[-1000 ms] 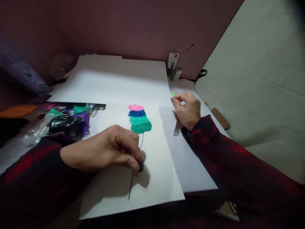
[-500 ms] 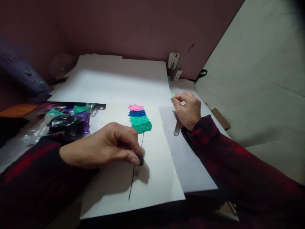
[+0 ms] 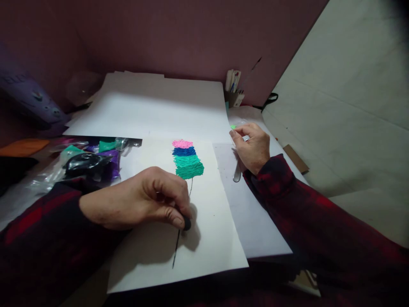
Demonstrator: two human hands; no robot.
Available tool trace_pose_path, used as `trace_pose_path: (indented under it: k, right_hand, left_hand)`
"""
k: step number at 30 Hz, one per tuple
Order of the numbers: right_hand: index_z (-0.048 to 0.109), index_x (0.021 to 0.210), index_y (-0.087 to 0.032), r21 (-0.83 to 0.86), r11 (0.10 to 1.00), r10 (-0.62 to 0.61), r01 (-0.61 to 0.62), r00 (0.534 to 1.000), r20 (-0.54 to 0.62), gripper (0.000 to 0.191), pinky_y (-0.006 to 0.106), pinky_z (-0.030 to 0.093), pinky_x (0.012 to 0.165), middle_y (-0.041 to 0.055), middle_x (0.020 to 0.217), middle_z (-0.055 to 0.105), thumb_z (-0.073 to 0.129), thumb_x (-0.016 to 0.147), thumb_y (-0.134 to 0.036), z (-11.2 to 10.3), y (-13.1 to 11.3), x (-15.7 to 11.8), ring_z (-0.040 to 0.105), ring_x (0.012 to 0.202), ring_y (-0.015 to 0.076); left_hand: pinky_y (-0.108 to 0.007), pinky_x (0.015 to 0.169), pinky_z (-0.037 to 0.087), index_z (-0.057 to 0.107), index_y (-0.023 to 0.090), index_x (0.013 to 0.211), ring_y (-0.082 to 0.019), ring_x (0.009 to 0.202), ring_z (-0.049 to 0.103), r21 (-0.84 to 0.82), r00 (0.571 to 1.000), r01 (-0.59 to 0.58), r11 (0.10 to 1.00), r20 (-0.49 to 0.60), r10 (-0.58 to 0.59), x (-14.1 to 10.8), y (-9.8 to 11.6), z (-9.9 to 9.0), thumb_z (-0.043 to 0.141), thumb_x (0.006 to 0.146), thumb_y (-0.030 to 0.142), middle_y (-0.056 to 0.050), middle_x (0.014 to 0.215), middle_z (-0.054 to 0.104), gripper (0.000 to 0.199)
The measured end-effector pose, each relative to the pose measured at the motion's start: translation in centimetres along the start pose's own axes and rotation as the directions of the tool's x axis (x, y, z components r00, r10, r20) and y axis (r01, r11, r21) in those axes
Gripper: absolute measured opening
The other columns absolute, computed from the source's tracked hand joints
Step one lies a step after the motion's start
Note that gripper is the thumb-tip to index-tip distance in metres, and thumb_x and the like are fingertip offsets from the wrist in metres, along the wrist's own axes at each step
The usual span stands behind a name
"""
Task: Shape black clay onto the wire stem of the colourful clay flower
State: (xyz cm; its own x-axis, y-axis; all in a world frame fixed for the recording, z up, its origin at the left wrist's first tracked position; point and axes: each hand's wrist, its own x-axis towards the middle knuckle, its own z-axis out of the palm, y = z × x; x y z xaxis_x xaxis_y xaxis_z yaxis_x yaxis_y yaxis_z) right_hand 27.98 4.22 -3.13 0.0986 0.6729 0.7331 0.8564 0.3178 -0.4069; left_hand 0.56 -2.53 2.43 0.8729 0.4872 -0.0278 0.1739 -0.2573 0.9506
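Note:
My left hand (image 3: 143, 200) pinches a small lump of black modelling clay (image 3: 188, 224) just above a white sheet of paper (image 3: 211, 238). Beneath it, a thin dark line (image 3: 176, 251) runs down the sheet. Higher on the paper is a patch of ridged clay in bands: pink (image 3: 182, 144), blue (image 3: 184, 152) and green (image 3: 189, 167). My right hand (image 3: 252, 145) is closed, thumb and fingertips together at the corner of a large white sheet (image 3: 159, 106); what they grip is unclear. Under that hand lies a metal spoon (image 3: 237, 172), partly hidden.
Plastic bags of coloured clay (image 3: 92, 162), black, purple and green, lie at the left. Behind the right hand stands a holder with pens (image 3: 234, 87). A pink wall (image 3: 179, 38) rises at the back, with pale tiled floor (image 3: 351, 106) on the right.
My left hand has moved slightly down along the dark line with the black clay. The right hand stays in place.

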Motion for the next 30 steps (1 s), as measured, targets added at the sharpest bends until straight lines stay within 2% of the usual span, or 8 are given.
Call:
trace_pose_path:
  k: [4,8,11,14,19,23,26,30]
  right_hand:
    - [0.065,0.071,-0.019,0.006,1.0,0.016,-0.016,1.0,0.011,0.012,0.038,0.047,0.076,0.0046,0.081,0.064,0.059,0.081,-0.024,-0.05,-0.2,0.09,0.06,0.081,0.0215]
    - [0.064,0.07,-0.02,-0.001,1.0,0.013,-0.013,1.0,0.016,0.012,0.037,0.047,0.075,0.0043,0.08,0.064,0.059,0.081,-0.024,-0.03,-0.21,0.2,0.06,0.08,0.0212]
    - [0.065,0.07,-0.02,-0.008,1.0,0.005,-0.005,1.0,0.009,0.012,0.036,0.047,0.073,0.0041,0.079,0.064,0.06,0.081,-0.024,0.0,-0.07,0.15,0.059,0.079,0.0208]
    - [0.065,0.071,-0.019,-0.003,1.0,0.004,-0.004,1.0,0.003,0.012,0.036,0.047,0.074,0.0044,0.079,0.064,0.06,0.081,-0.024,0.03,0.05,0.03,0.06,0.079,0.0209]
    - [0.065,0.071,-0.019,0.003,1.0,0.002,-0.002,1.0,-0.001,0.012,0.037,0.047,0.075,0.005,0.08,0.064,0.06,0.081,-0.024,0.03,0.03,0.0,0.06,0.079,0.0213]
    - [0.065,0.071,-0.02,0.002,1.0,0.004,-0.004,1.0,0.0,0.012,0.037,0.047,0.074,0.0044,0.08,0.064,0.059,0.081,-0.024,0.01,0.01,0.07,0.06,0.08,0.0213]
    - [0.065,0.072,-0.019,0.002,1.0,-0.006,0.006,1.0,-0.003,0.012,0.037,0.047,0.074,0.005,0.081,0.064,0.06,0.081,-0.024,0.02,0.04,0.07,0.06,0.08,0.0214]
    - [0.065,0.072,-0.02,0.002,1.0,0.001,-0.001,1.0,0.0,0.012,0.036,0.047,0.072,0.005,0.081,0.064,0.059,0.081,-0.025,0.01,0.04,0.05,0.06,0.08,0.0217]
  left_hand:
    - [-0.024,0.064,0.048,0.073,0.011,0.081,-0.014,0.071,0.058,0.119,0.997,-0.024,0.993,0.081,0.014,0.11,-0.27,0.28,0.064,0.08,0.008,-0.006,0.073,0.062,0.009]
    - [-0.025,0.067,0.046,0.073,0.014,0.08,-0.015,0.074,0.055,0.26,0.986,-0.099,0.961,0.156,0.059,0.1,-0.42,0.51,0.062,0.08,0.002,-0.005,0.073,0.064,0.017]
    - [-0.024,0.066,0.047,0.073,0.014,0.08,-0.014,0.073,0.057,0.17,0.995,-0.08,0.982,0.072,0.068,-0.06,-0.12,0.22,0.064,0.08,0.005,-0.005,0.074,0.064,0.012]
    - [-0.024,0.064,0.047,0.072,0.014,0.082,-0.013,0.07,0.058,0.048,0.999,-0.015,0.999,-0.037,0.017,-0.18,0.16,-0.18,0.068,0.08,0.012,-0.004,0.076,0.064,0.005]
    - [-0.027,0.067,0.047,0.068,0.013,0.084,-0.015,0.074,0.057,0.045,0.993,0.119,0.992,0.004,-0.12,-0.17,0.19,-0.11,0.065,0.082,0.022,-0.005,0.077,0.064,0.009]
    - [-0.024,0.062,0.044,0.061,0.014,0.082,-0.013,0.071,0.053,0.098,0.982,0.191,0.977,-0.016,-0.19,-0.27,0.24,0.06,0.061,0.084,0.025,-0.004,0.078,0.062,0.011]
    - [-0.022,0.061,0.044,0.063,0.015,0.09,-0.014,0.074,0.056,0.079,0.983,0.181,0.98,-0.043,-0.178,-0.38,0.08,-0.03,0.061,0.084,0.023,-0.004,0.083,0.064,0.01]
    - [-0.022,0.066,0.047,0.068,0.019,0.108,-0.013,0.079,0.059,0.004,0.994,0.103,0.995,-0.038,-0.103,-0.38,-0.23,-0.25,0.059,0.086,0.019,-0.005,0.089,0.067,0.024]
